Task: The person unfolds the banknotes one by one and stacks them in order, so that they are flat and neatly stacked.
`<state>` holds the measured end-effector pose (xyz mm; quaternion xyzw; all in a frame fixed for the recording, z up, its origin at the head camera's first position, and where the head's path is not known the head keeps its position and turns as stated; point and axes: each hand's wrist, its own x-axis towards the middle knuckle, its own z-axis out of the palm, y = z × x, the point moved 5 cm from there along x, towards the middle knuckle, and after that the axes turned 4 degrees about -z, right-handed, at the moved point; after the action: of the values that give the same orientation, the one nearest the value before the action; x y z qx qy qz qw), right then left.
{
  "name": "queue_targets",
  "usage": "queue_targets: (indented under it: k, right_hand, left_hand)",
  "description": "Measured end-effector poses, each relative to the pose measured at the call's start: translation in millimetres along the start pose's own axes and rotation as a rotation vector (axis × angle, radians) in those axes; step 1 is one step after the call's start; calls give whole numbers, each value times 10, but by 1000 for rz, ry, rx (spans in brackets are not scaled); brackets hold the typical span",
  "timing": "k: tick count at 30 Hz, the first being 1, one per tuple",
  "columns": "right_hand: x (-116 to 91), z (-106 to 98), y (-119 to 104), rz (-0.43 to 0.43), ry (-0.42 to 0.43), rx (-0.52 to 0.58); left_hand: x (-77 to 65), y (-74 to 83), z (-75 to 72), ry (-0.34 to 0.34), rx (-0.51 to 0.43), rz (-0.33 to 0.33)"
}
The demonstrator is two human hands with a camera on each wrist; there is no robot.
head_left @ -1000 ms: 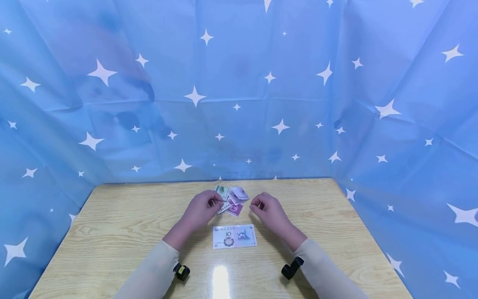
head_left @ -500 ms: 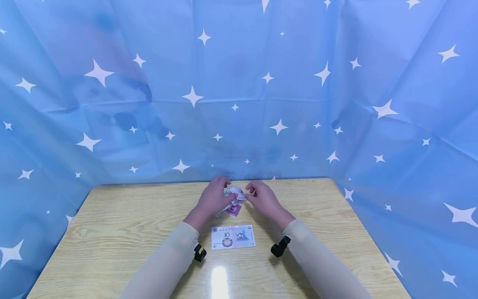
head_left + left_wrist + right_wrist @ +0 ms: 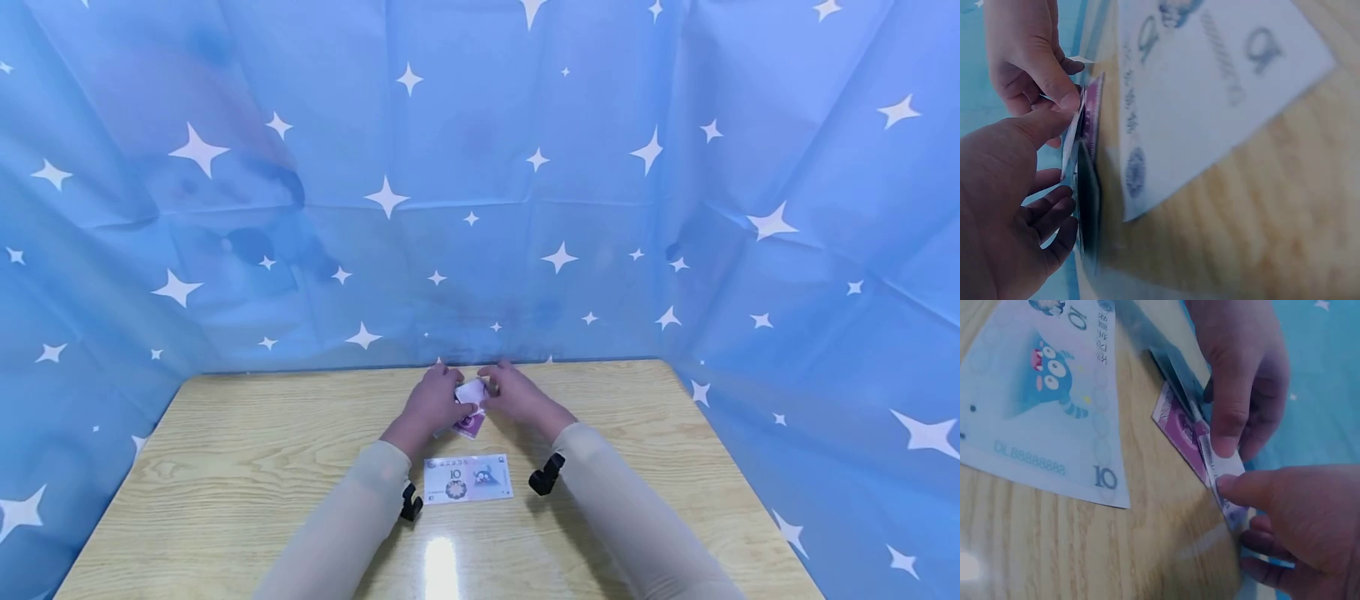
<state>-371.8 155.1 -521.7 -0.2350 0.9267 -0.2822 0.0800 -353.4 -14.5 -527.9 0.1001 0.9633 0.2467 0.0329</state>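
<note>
Near the back of the table, both hands pinch a small folded pale banknote (image 3: 471, 392). My left hand (image 3: 433, 406) grips it from the left and my right hand (image 3: 519, 395) from the right. In the right wrist view both thumbs press on the near face of the pale note, close together, with fingers behind it. Below it a folded purple banknote (image 3: 1180, 428) lies on the table, and a folded dark green one (image 3: 1175, 375) stands beside it. Closer to the person, a flattened ten banknote (image 3: 468, 478) with a blue cartoon figure lies face up.
The wooden table (image 3: 247, 492) spreads out on both sides of the hands. A blue curtain (image 3: 480, 275) with white stars hangs along its back edge and at the sides. Both wrists wear small black cameras, and a bright reflection shows near the front.
Both hands have moved inward and away from the person to the pile of folded notes. They now hold the pale one between them. The flat ten note lies as before.
</note>
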Motion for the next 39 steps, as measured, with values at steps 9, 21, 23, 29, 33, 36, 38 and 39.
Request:
queue_targets:
  k: [9, 21, 23, 29, 33, 36, 38, 39]
  right_hand:
    - [-2, 12, 7, -22, -64, -52]
    - [25, 57, 118, 21, -3, 143]
    - [19, 66, 127, 25, 18, 173]
    - [-33, 65, 132, 31, 119, 240]
    - [-49, 57, 131, 12, 172, 258]
    - [-68, 33, 117, -7, 196, 287]
    - [-88, 9, 113, -9, 205, 326]
    - [-101, -6, 111, -8, 209, 351]
  left_hand:
    - [-28, -29, 68, 24, 15, 14]
    - [-3, -70, 117, 27, -25, 3]
    - [-5, -75, 116, 29, -26, 11]
    - [-25, -70, 96, 29, -18, 25]
    - [-16, -77, 99, 31, -17, 39]
    - [-7, -90, 84, 43, -40, 48]
    - [1, -98, 51, 66, -87, 54]
    - [4, -101, 28, 83, -122, 57]
